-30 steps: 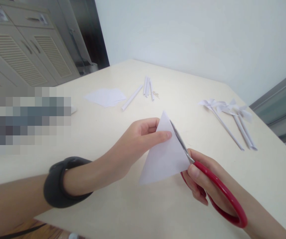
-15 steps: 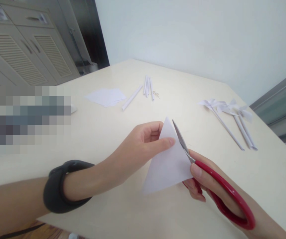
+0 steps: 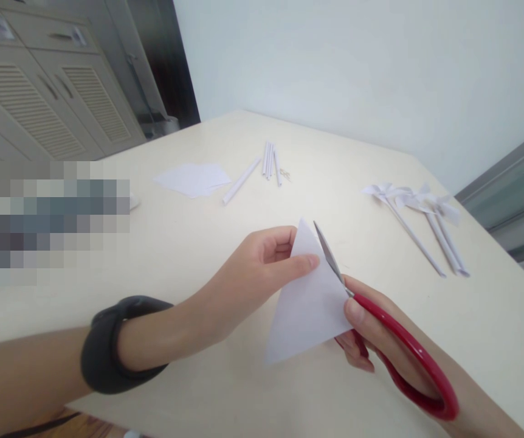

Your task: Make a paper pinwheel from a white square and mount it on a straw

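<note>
Between the thumb and fingers of my left hand (image 3: 268, 261) is a white sheet of paper (image 3: 305, 316), folded into a triangle with one corner pointing up. My right hand (image 3: 357, 313) grips red-handled scissors (image 3: 408, 353), its fingers through the loops. The scissor blades lie along the paper's right edge, close to my left thumb. I cannot tell whether the lower blade is inside the fold. My right thumb and fingers are by the paper's lower right corner.
On the white table (image 3: 189, 243) lie flat paper sheets (image 3: 193, 179), a thick paper tube (image 3: 241, 180) and several thin paper tubes (image 3: 268, 159) with small tan bits (image 3: 284, 174) beside them. Paper pinwheels (image 3: 419, 198) on rolled sticks lie at the right. A wall (image 3: 335, 67) stands behind.
The triangle of paper has shifted slightly left and down, its lower corner tilting lower. The scissors have moved a little left with my right hand.
</note>
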Demonstrator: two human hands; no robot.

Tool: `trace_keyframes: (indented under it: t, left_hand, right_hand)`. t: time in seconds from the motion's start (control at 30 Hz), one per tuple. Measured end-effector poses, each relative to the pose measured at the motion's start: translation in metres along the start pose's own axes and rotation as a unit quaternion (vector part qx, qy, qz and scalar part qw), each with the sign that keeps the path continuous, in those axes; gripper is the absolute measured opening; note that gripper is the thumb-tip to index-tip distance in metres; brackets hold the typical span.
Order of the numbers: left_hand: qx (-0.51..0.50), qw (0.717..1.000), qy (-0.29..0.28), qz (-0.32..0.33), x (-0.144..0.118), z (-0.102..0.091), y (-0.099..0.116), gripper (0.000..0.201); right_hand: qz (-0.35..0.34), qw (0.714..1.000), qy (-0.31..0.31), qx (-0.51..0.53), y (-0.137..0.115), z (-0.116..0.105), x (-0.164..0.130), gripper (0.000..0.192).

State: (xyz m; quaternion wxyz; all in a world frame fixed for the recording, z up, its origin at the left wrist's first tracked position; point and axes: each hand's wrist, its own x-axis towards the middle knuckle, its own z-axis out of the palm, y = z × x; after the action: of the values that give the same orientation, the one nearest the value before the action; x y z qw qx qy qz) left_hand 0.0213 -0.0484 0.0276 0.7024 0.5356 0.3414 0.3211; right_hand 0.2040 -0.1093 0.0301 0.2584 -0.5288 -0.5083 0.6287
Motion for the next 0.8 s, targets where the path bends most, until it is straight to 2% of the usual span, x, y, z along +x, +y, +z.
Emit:
trace_keyframes:
  t: [0.1, 0.23, 0.5, 0.8]
  left_hand:
    - [-0.001, 1.0, -0.002, -0.003, 0.0, 0.0, -0.001, 0.018]
    - [-0.003, 1.0, -0.005, 0.003, 0.0, 0.0, -0.001, 0.012]
    - [-0.007, 1.0, -0.003, -0.004, -0.001, 0.0, -0.001, 0.021]
    - [-0.005, 1.0, -0.013, -0.005, 0.001, 0.0, -0.001, 0.016]
  right_hand:
    - [-0.018, 1.0, -0.002, 0.006, 0.006, 0.0, 0.003, 0.044]
    - [-0.057, 0.998, -0.012, -0.017, 0.012, -0.001, 0.006, 0.043]
    - [-0.025, 1.0, -0.014, -0.008, 0.014, -0.002, 0.003, 0.042]
    - [-0.022, 0.999, -0.007, -0.027, 0.012, -0.001, 0.006, 0.043]
